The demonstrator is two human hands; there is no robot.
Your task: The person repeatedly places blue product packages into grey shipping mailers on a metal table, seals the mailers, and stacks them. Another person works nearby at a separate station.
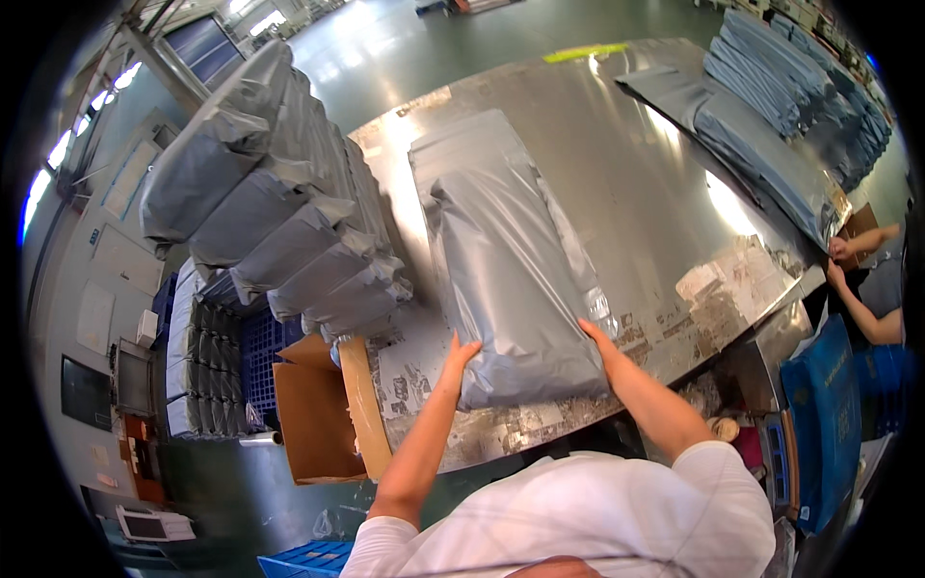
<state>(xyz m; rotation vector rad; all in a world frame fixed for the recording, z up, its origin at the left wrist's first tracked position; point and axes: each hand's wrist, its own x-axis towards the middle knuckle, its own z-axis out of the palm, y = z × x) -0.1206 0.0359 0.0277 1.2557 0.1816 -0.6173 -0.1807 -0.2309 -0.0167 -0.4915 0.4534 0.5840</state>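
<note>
A long, filled grey plastic bag (511, 260) lies on the metal table (617, 154) in front of me, its near end toward me. My left hand (462, 356) holds its near left side, thumb along the edge and the other fingers mostly hidden. At the near right corner, my right hand (599, 344) grips the bag's other side, its fingers partly out of sight. The plastic is creased, and a flatter flap reaches toward the far side of the table.
On the left rises a tall stack of grey bags (279, 202), beside an open cardboard box (313, 409). More filled bags (771, 82) are piled at the far right. A co-worker's hands (840, 258) touch another bag (756, 154). Blue sacking (824, 424) stands near right.
</note>
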